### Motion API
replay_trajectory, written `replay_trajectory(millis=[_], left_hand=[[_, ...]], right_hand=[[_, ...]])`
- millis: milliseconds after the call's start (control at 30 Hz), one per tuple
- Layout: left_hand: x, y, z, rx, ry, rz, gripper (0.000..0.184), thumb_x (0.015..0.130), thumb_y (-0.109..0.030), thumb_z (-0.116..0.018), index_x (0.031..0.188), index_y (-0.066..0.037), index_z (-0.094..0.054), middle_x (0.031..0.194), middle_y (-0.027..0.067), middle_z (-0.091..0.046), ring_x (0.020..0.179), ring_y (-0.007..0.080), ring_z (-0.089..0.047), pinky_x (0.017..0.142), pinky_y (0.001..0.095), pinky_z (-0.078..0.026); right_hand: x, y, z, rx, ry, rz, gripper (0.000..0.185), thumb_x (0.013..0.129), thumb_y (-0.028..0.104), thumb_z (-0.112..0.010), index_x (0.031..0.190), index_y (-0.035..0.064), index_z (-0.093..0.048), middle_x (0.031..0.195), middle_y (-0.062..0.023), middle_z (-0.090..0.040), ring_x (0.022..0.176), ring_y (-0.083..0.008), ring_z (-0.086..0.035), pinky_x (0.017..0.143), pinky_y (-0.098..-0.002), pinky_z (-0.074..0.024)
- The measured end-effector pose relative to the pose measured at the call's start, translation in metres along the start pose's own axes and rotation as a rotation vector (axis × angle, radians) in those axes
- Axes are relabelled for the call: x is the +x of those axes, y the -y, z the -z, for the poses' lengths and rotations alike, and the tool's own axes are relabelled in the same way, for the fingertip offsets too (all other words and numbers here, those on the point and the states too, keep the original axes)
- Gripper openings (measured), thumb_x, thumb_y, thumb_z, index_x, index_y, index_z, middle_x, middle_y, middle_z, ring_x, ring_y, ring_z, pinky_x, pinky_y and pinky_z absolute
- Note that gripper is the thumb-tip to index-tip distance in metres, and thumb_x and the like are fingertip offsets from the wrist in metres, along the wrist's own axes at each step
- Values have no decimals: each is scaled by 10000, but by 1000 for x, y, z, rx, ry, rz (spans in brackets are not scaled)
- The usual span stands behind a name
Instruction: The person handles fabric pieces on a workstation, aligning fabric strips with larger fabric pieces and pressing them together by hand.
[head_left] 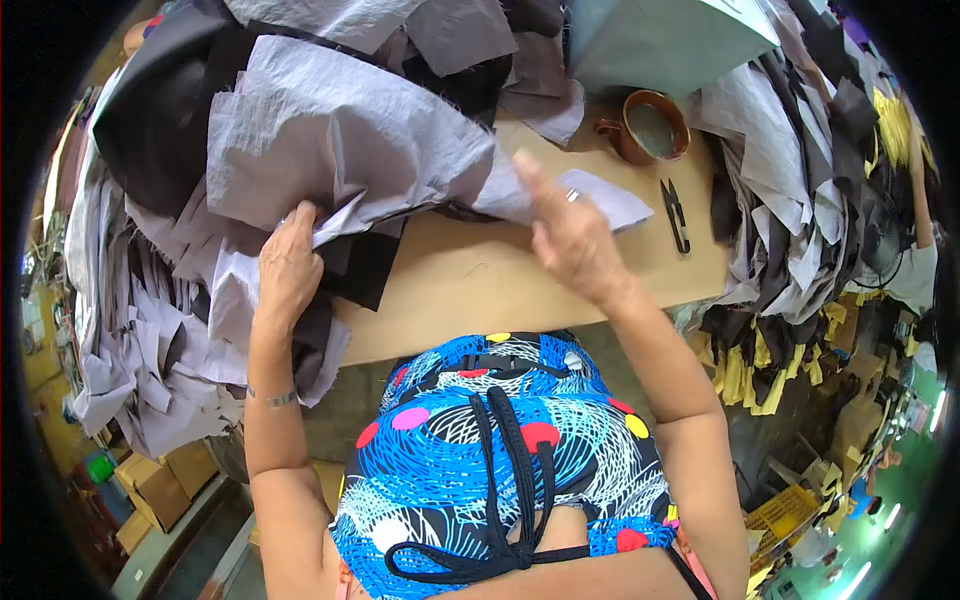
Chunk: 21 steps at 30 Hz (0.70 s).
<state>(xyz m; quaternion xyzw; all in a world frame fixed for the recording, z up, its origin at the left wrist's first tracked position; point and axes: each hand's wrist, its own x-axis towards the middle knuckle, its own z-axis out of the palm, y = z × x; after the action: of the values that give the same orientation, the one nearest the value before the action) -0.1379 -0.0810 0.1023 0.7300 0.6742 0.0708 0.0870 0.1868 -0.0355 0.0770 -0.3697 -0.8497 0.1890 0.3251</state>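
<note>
My left hand [290, 260] is closed on the near edge of a grey-lilac fabric piece [320, 120], its fingertips pinching a fold. Dark cloth [365, 270] shows beneath that piece. On the right, my right hand [575, 240] is slightly blurred over the narrow end of the fabric. Its index finger is stretched out and a ring shows on another finger; I see nothing held in it. Small black thread snips [675, 216] lie on the tan table [470, 280], to the right of this hand.
A brown mug [650, 128] with liquid stands at the back right. Behind it is a pale box-like object [660, 45]. Fabric piles hang on the left [150, 350] and right [780, 190]. A yellow crate [785, 515] and a cardboard box [150, 490] sit lower down.
</note>
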Motion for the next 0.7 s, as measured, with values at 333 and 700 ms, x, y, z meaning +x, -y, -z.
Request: replay_trajectory(millis=[333, 700], left_hand=[[-2, -3, -7, -8, 44, 66, 453, 643, 89, -409, 1080, 4, -491, 1011, 225, -574, 981, 396, -529, 838, 449, -415], [-3, -4, -7, -3, 21, 28, 400, 642, 93, -413, 1020, -9, -498, 967, 200, -579, 924, 383, -540, 791, 448, -429]], right_hand=[[-45, 16, -24, -126, 14, 192, 521, 771, 73, -556, 1279, 128, -454, 981, -120, -623, 748, -253, -583, 745, -377, -479], [-40, 6, -5, -19, 49, -115, 816, 656, 58, -668, 1385, 98, -303, 1105, -125, -574, 954, -309, -562, 889, -431, -418]])
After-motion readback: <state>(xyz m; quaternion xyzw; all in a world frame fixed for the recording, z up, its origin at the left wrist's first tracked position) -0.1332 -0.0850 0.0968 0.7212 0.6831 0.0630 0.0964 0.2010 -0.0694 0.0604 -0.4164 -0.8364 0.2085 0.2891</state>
